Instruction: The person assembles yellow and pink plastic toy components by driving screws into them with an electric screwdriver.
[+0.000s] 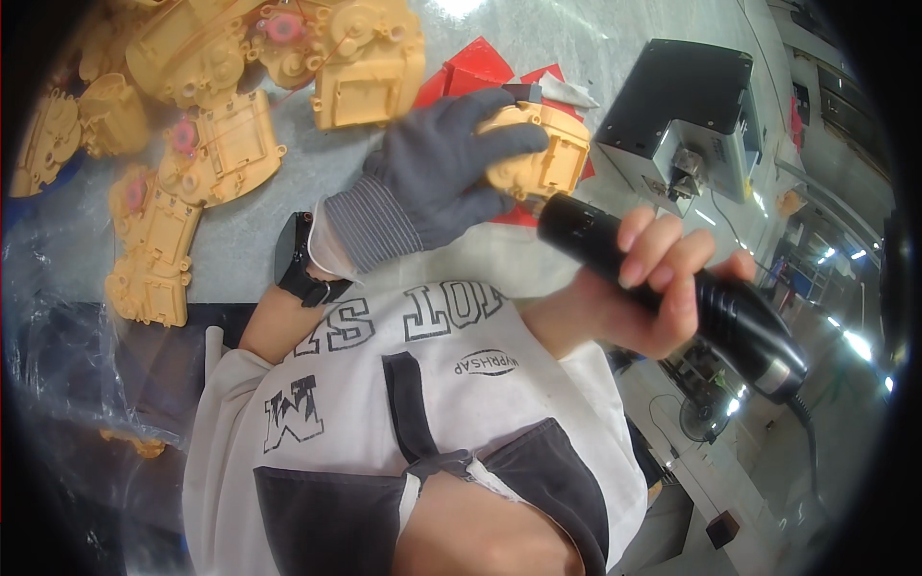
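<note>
My left hand, in a dark grey knit glove, is closed round a yellow plastic housing with a rectangular recess and round bosses. Bare fingers of my right hand wrap the black barrel of a corded electric screwdriver. Its tip points at the lower edge of the housing, close to my gloved fingers; whether it touches cannot be made out. Red sheet pieces lie on the table beneath and behind the held housing.
Several more yellow housings, some with pinkish-red round parts, are spread over the grey table at the left. A black-topped metal box device stands at the right. The screwdriver's cord trails down right. Clear plastic film hangs at the lower left.
</note>
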The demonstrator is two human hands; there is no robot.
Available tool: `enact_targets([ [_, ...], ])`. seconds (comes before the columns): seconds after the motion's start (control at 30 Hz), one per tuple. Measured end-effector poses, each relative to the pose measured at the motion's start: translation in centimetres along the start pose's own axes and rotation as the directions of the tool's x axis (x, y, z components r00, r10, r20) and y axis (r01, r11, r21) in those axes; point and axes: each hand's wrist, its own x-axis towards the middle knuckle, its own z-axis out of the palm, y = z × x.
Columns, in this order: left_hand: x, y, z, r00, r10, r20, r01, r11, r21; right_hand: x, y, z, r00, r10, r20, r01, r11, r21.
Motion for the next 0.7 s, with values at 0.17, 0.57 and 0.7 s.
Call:
enact_targets([
  [0.17, -0.01, 0.11, -0.04, 1.0, -0.015, 0.0, 0.015, 1.0, -0.018, 0.0, -0.22, -0.13, 1.0, -0.008, 0.002, 0.008, 1.0, -0.007],
  [0.57, -0.11, 0.0, 0.19, 1.0, -0.004, -0.016, 0.004, 1.0, 0.021, 0.15, 0.46, 0.31, 1.0, 0.003, 0.004, -0.003, 0.999, -0.047],
  [0.7, -0.15, -0.04, 0.3, 1.0, 0.003, -0.006, -0.003, 0.999, 0.053, 0.4, 0.36, 0.52, 0.997, 0.016, 0.07, -0.01, 0.995, -0.098],
])
